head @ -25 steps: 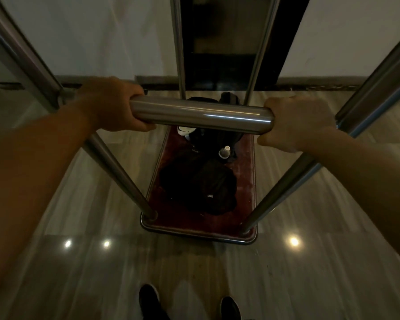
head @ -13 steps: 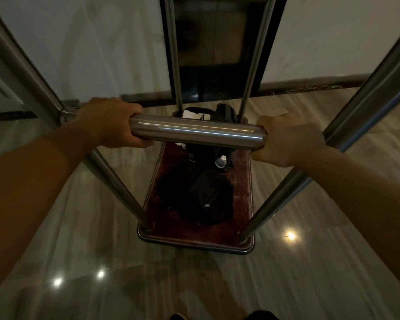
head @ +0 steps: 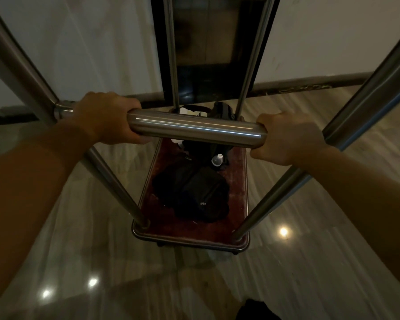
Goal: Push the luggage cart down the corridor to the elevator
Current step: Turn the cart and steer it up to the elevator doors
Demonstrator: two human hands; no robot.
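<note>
The luggage cart has a red carpeted deck (head: 237, 188) and steel posts rising around me. Its horizontal steel handle bar (head: 194, 129) crosses the middle of the view. My left hand (head: 106, 120) grips the bar's left end and my right hand (head: 289, 138) grips its right end. A black backpack (head: 194, 192) lies on the deck with a clear bottle (head: 217, 160) and another dark bag (head: 222, 112) beyond it. Straight ahead of the cart stands a dark framed elevator door (head: 213, 42), shut.
Pale walls (head: 90, 42) flank the door, with a dark skirting band (head: 310, 85) along their base. The polished marble floor (head: 310, 262) reflects ceiling lights on both sides of the cart. A dark shape, probably my shoe (head: 254, 310), shows at the bottom edge.
The cart has rolled forward toward the dark door, which now looks larger and closer. The view has tilted up, and my feet have dropped almost out of frame. Both hands keep their grip.
</note>
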